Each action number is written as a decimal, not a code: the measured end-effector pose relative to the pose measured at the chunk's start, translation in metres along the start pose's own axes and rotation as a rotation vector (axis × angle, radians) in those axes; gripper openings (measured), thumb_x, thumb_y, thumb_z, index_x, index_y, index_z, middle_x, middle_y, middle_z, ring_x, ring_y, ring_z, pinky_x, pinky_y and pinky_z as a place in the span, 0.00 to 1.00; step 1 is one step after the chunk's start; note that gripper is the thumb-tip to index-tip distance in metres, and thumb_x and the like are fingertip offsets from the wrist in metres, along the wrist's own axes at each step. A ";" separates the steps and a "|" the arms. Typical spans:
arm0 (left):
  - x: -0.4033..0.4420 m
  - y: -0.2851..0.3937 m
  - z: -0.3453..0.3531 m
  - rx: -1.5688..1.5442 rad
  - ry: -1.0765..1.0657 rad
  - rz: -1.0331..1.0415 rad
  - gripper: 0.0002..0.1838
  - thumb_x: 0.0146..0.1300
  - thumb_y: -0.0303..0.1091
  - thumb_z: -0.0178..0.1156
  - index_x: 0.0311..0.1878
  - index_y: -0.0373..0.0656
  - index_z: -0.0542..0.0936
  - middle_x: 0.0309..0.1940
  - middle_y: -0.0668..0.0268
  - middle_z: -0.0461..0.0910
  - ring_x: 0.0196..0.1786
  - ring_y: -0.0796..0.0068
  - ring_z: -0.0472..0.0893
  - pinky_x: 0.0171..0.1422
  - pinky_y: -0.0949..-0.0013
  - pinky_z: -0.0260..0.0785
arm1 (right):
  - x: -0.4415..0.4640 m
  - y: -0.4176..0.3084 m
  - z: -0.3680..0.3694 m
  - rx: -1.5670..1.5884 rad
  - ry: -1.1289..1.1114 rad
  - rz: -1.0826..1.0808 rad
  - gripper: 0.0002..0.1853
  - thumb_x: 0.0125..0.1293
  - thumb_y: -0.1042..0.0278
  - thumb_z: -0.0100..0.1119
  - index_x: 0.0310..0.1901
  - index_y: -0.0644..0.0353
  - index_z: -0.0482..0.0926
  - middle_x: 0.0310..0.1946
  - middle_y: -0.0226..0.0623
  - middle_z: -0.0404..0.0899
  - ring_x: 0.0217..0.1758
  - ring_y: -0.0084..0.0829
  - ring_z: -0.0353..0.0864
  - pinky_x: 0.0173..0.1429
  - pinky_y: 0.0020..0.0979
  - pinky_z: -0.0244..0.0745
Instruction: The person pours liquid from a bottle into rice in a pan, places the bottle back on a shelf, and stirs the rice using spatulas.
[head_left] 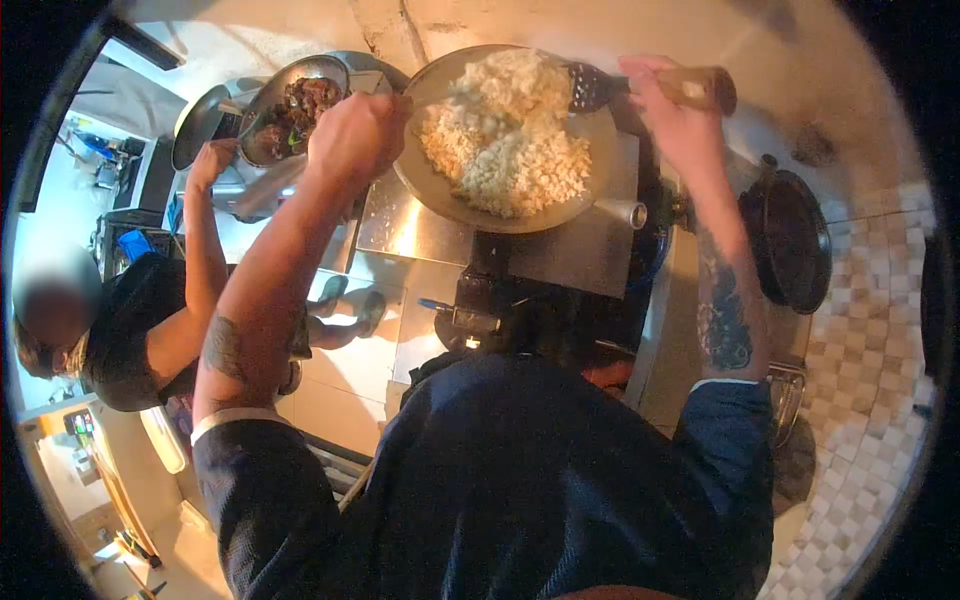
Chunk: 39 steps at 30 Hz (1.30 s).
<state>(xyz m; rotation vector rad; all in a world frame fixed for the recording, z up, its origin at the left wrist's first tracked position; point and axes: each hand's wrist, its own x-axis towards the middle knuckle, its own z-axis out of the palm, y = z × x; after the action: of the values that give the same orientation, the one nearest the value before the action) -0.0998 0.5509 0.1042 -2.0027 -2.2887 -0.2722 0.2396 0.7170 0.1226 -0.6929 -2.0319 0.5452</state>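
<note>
Pale, clumpy rice (530, 165) lies heaped in a round pan (604, 150) over the surface's (415, 230) back part; bare steel shows towards the front edge. The dark slotted spatula (588, 88) points left, its long axis running sideways, head at the rice's right side. The right hand (668, 98) curls round its wooden handle; the left hand (358, 135) is clenched at the pan's left rim, its grip hidden.
</note>
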 end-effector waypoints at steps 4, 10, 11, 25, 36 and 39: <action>-0.032 0.015 0.006 0.085 0.046 0.017 0.15 0.69 0.33 0.54 0.55 0.56 0.85 0.43 0.51 0.84 0.40 0.49 0.88 0.43 0.49 0.81 | -0.032 -0.019 0.002 -0.141 -0.060 0.097 0.11 0.73 0.64 0.60 0.44 0.62 0.88 0.36 0.43 0.89 0.37 0.37 0.89 0.45 0.34 0.80; -0.027 0.008 -0.034 0.318 0.070 0.027 0.14 0.68 0.35 0.56 0.53 0.55 0.85 0.37 0.57 0.85 0.37 0.53 0.88 0.42 0.51 0.83 | -0.030 0.007 -0.011 -0.215 -0.016 -0.042 0.10 0.73 0.65 0.60 0.43 0.62 0.87 0.38 0.41 0.89 0.38 0.40 0.88 0.45 0.34 0.80; -0.017 0.011 -0.055 0.379 -0.040 -0.015 0.12 0.67 0.35 0.58 0.50 0.49 0.86 0.36 0.56 0.88 0.38 0.53 0.89 0.42 0.51 0.83 | -0.025 0.015 -0.010 -0.236 -0.022 -0.059 0.10 0.73 0.65 0.60 0.43 0.62 0.87 0.39 0.40 0.89 0.39 0.40 0.88 0.45 0.33 0.80; 0.014 0.000 0.105 -0.010 -0.453 -0.237 0.15 0.64 0.42 0.62 0.49 0.46 0.88 0.46 0.49 0.87 0.51 0.46 0.87 0.56 0.48 0.80 | -0.007 0.059 0.056 0.369 -0.020 0.472 0.16 0.74 0.57 0.60 0.47 0.62 0.87 0.40 0.33 0.88 0.41 0.23 0.87 0.44 0.29 0.83; -0.007 0.021 -0.035 0.039 -0.081 -0.121 0.13 0.67 0.38 0.57 0.38 0.42 0.87 0.36 0.47 0.87 0.42 0.45 0.88 0.48 0.48 0.82 | 0.008 -0.006 0.021 0.016 0.028 -0.004 0.09 0.70 0.69 0.60 0.40 0.64 0.88 0.33 0.40 0.88 0.34 0.32 0.85 0.42 0.34 0.79; -0.008 0.028 -0.056 0.188 -0.041 -0.078 0.12 0.68 0.37 0.56 0.38 0.44 0.87 0.36 0.49 0.87 0.40 0.46 0.88 0.45 0.50 0.82 | 0.013 -0.011 0.016 -0.004 0.045 0.047 0.09 0.69 0.69 0.61 0.39 0.64 0.89 0.34 0.42 0.89 0.36 0.38 0.86 0.47 0.35 0.78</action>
<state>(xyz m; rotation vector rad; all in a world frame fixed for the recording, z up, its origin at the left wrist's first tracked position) -0.0734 0.5360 0.1594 -1.8480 -2.3230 -0.0192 0.2174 0.7162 0.1294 -0.7505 -1.9797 0.5477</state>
